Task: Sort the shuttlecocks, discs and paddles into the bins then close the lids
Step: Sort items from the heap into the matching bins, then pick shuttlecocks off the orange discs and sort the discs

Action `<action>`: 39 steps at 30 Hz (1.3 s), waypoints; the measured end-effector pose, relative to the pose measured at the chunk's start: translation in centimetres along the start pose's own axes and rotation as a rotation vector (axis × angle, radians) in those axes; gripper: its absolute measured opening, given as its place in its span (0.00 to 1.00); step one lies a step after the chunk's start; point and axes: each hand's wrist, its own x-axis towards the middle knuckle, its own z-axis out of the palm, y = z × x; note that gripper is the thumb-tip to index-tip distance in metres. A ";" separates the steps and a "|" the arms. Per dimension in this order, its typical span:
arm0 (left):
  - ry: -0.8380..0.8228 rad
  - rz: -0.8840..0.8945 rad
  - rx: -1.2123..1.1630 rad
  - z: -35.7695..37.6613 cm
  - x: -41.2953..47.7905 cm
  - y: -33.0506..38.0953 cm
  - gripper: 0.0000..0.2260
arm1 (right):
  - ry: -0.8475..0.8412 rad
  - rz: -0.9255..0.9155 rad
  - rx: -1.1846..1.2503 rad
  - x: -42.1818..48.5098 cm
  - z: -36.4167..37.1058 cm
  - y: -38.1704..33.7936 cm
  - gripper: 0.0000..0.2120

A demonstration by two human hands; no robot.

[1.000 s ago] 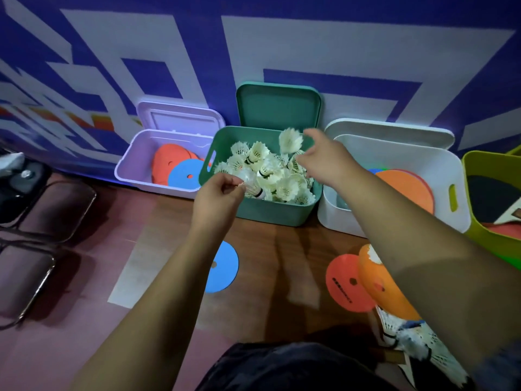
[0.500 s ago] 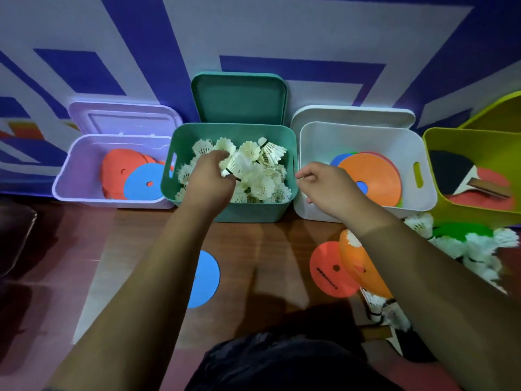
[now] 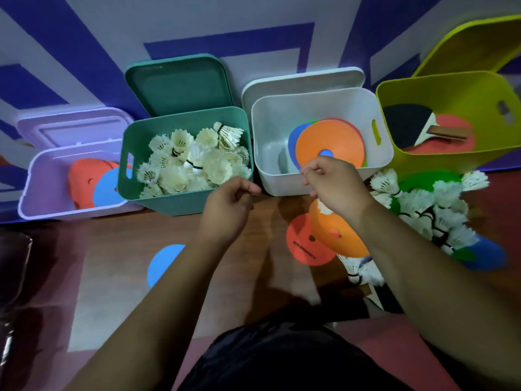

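The wall [image 3: 253, 21] is painted with big blue and white shapes. Below the wall lies a brown wooden floor [image 3: 276, 221]. Farther from the wall, the floor has a pale patch [image 3: 93, 306] and a pinkish-red part [image 3: 42, 348]. The light is dim. A dark, shiny thing [image 3: 11, 272] sits far left of the wall's foot.

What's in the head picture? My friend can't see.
Left hand and right hand hover before four open bins: purple bin and white bin with discs, green bin with shuttlecocks, yellow bin with paddles. More shuttlecocks and discs litter the floor.

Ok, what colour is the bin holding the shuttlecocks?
The bin is teal green, seen in the head view.
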 end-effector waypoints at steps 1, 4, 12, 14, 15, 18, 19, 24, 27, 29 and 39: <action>-0.038 -0.013 -0.019 1.4 -0.4 0.0 0.12 | 0.009 0.015 0.003 -0.3 -0.8 0.8 0.10; -0.155 -0.032 -0.036 5.6 -1.5 0.1 0.12 | 0.052 0.063 0.002 -1.1 -3.2 3.5 0.10; -0.281 -0.051 0.283 13.6 -1.3 -1.1 0.08 | 0.095 0.228 -0.013 -3.6 -7.6 10.8 0.10; -0.248 -0.047 0.364 15.1 -0.8 -1.3 0.10 | 0.053 0.302 -0.067 -4.1 -8.2 12.3 0.11; -0.225 -0.057 0.387 15.8 -0.5 -1.2 0.11 | 0.019 0.339 -0.098 -4.3 -8.4 13.0 0.12; -0.168 -0.184 0.427 17.6 0.5 -1.5 0.14 | -0.073 0.410 -0.163 -4.9 -8.6 15.0 0.15; -0.178 -0.263 0.451 18.0 0.7 -1.4 0.17 | -0.103 0.421 -0.188 -5.2 -8.6 15.4 0.14; -0.307 -0.489 0.377 19.0 1.0 -2.4 0.08 | -0.194 0.441 -0.225 -6.5 -8.3 17.2 0.08; -0.244 -0.509 0.354 19.2 0.3 -2.3 0.06 | -0.222 0.472 -0.148 -7.0 -8.1 18.1 0.11; -0.209 -0.533 0.312 18.9 -0.2 -2.1 0.07 | -0.230 0.470 -0.114 -7.0 -8.1 18.4 0.16; -0.154 -0.553 0.065 15.9 -2.8 0.7 0.10 | -0.217 0.664 0.153 -5.7 -6.7 17.7 0.13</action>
